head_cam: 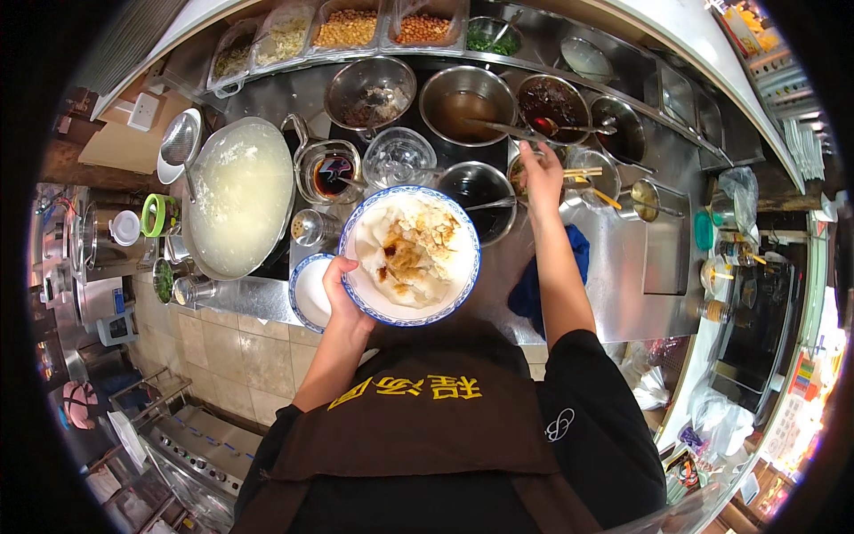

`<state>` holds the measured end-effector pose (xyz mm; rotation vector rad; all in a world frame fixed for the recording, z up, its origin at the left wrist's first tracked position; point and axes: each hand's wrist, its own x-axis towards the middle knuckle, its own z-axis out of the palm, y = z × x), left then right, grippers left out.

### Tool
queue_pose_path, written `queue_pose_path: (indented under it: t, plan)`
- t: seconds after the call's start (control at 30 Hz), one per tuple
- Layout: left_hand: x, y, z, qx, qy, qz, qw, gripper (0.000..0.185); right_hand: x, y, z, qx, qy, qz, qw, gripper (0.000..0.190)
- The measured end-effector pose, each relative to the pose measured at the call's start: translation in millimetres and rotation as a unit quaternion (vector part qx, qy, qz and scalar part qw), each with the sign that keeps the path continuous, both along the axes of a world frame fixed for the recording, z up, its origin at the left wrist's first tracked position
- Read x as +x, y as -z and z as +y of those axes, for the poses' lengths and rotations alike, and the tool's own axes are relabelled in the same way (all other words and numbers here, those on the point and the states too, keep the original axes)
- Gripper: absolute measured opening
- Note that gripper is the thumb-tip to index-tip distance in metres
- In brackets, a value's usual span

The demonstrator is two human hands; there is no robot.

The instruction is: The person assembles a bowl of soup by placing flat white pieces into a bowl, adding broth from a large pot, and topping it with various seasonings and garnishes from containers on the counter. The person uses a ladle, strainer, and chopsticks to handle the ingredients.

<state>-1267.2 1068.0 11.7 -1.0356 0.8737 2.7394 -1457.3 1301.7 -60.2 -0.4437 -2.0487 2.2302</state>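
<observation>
My left hand [347, 300] grips the rim of a blue-and-white patterned bowl [467, 294], thumb over the edge. Inside it lies soft white food [417, 267] with brown sauce and brownish crumbs on top. My right hand [544, 177] is stretched forward over the steel pots, its fingertips by the end of a long metal utensil handle [500, 127]. Whether the fingers grip that handle cannot be told. Just beyond them stands a pot of dark red chili sauce [554, 100] with a spoon. A pot of black liquid [470, 190] lies left of my right forearm.
A large pan of whitish food [237, 193] stands at left, beside a glass jug of dark sauce [333, 175] and a shaker [310, 228]. A second bowl [310, 287] sits beneath my left hand. Tubs of peanuts [421, 30] line the back. A blue cloth [530, 290] lies beneath my right forearm.
</observation>
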Motion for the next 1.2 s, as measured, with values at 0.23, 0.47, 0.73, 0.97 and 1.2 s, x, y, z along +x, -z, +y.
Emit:
queue_pose_path:
  t: [0.23, 0.47, 0.73, 0.97, 1.2]
  plan:
    - [-46.1, -14.0, -10.1, 0.018, 0.003, 0.019, 1.000, 0.061, -63.4, -18.6, -25.8, -0.011, -0.089, -0.017, 0.996, 0.037]
    - [-84.8, -14.9, -18.0, -0.018, -0.009, 0.021, 1.000, 0.058, -62.8, -46.5, -4.4, -0.047, -0.061, -0.021, 0.997, 0.038]
    - [-115.8, -4.5, -16.8, 0.009, -0.005, 0.069, 0.998, 0.056, -39.7, -123.0, 12.4, -0.023, -0.078, 0.049, 0.995, 0.035]
    - [-133.9, -1.0, -4.7, 0.045, 0.007, 0.078, 0.996, 0.057, -1.6, -169.5, 7.6, 0.053, -0.143, 0.095, 0.984, 0.035]
    - [-140.0, 9.3, 2.9, 0.073, 0.022, 0.116, 0.990, 0.057, 30.7, -171.3, 12.4, 0.317, -0.280, 0.421, 0.802, 0.021]
